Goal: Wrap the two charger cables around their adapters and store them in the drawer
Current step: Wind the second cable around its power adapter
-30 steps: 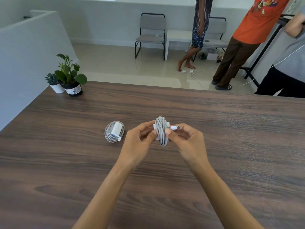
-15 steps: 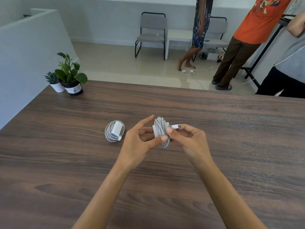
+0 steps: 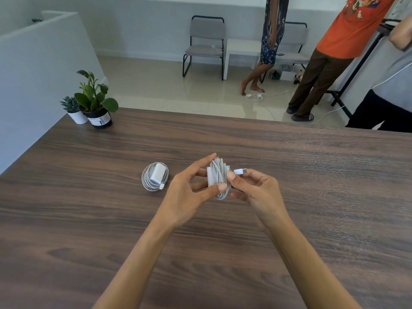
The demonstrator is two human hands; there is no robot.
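A white adapter with a grey cable wound around it (image 3: 217, 177) is held above the middle of the dark wooden table (image 3: 312, 175). My left hand (image 3: 189, 192) grips this bundle between thumb and fingers. My right hand (image 3: 256, 190) pinches the cable's free end, and the white plug (image 3: 240, 171) sticks out to the right above my thumb. A second white adapter with its cable coiled around it (image 3: 155, 176) lies flat on the table, just left of my left hand. No drawer is in view.
Two small potted plants (image 3: 93, 103) stand at the table's far left corner beside a white partition (image 3: 33, 70). Beyond the far table edge are chairs (image 3: 206, 44), a white bench and three standing people; cables lie on the floor.
My left index finger has lifted off and straightened along the top of the bundle, the thumb now pressing its lower part. The right hand has shifted slightly, still pinching the plug end.
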